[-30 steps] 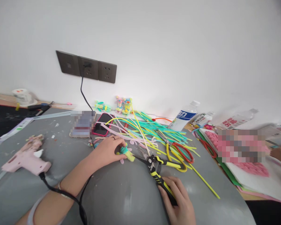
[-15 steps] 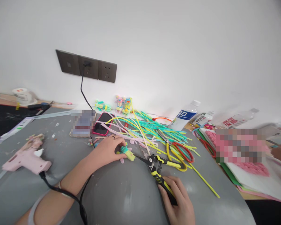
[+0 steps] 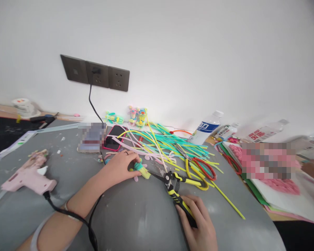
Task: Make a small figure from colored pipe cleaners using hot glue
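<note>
Between the fingertips of my left hand (image 3: 122,168) is a small teal and yellow pipe-cleaner figure (image 3: 141,169), held low over the grey table. My right hand (image 3: 199,223) is wrapped around the lower handle of black and yellow pliers (image 3: 174,186). Their handles stand apart, and the dark pointed tip reaches left to the figure's yellow end; whether it touches cannot be made out. Behind both hands spreads a loose pile of teal, yellow and pink pipe cleaners (image 3: 170,139). Scissors with red and yellow handles (image 3: 204,169) lie on that pile, just beyond the pliers.
A pink glue gun (image 3: 28,179) lies at left, its black cable (image 3: 68,212) crossing my left forearm. A phone (image 3: 114,137) and a tilted bottle (image 3: 205,127) are at the back. Finished-looking figures (image 3: 137,116) lean on the wall. Another person's hand (image 3: 312,170) is at far right.
My hands, the figure and the pliers hold almost the same pose. The whole view has shifted very slightly. A pink round thing now shows by the other person's hand at far right.
</note>
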A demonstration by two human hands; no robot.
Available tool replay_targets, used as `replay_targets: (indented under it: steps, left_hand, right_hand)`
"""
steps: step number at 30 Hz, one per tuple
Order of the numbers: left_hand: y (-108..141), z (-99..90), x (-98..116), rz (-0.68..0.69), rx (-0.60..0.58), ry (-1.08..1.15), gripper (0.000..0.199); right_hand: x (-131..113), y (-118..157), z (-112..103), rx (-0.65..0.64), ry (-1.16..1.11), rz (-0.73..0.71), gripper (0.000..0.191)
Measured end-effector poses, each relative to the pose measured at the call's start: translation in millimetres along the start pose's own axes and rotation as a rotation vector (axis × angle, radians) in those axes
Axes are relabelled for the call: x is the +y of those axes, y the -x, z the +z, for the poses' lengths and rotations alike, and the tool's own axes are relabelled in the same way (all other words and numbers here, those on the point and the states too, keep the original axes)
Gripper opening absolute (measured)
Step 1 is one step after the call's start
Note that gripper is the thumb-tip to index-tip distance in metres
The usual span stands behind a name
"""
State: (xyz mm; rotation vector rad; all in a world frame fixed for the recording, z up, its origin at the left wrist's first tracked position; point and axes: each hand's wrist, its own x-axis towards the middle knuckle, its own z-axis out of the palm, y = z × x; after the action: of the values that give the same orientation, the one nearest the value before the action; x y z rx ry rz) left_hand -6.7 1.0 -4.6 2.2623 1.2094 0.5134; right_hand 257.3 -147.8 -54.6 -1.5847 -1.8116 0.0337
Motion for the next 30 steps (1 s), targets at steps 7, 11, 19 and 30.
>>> replay_targets:
  steps: [7, 11, 19, 30]
  left_hand:
    - [-0.4, 1.2, -1.0, 0.01, 0.004, 0.005, 0.024]
    - [-0.5, 1.6, -1.1, 0.007, 0.016, 0.012, 0.023]
    - [-0.2, 1.6, -1.3, 0.009, 0.016, 0.01, 0.023]
    - [-0.5, -0.8, 1.3, 0.002, 0.002, 0.012, 0.023]
  right_hand:
    - [-0.5, -1.4, 1.2, 0.012, 0.03, -0.03, 0.012]
    - [-0.8, -1.5, 2.4, 0.016, 0.04, -0.024, 0.015]
    - [-0.3, -0.6, 3.8, 0.039, 0.039, -0.026, 0.015]
    - [-2.0, -0.4, 3.1, 0.05, 0.039, -0.018, 0.014]
